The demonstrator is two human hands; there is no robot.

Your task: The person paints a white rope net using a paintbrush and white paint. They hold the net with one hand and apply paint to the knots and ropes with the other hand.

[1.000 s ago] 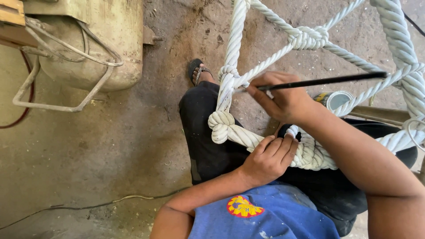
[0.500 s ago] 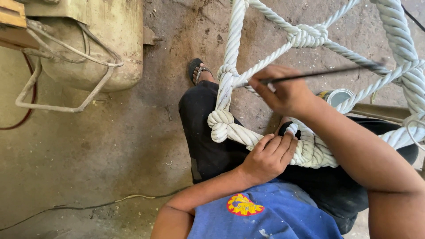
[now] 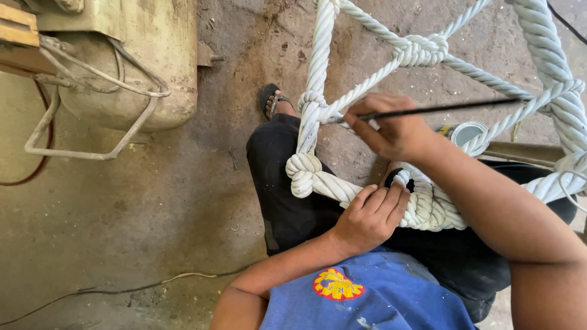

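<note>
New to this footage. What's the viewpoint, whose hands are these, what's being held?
There is one view, from a camera on the person's head looking down at their own lap and bare hands. No machine is involved. The left hand grips a thick white twisted rope bundle lying across the black trousers. The right hand pinches a thin black rod, its tip at a knot in the white rope net. On the dirty concrete floor sit a pale cylindrical tank with a wire frame and a small round tin.

Workshop: stained concrete floor (image 3: 153, 232), tank (image 3: 134, 61)
</note>
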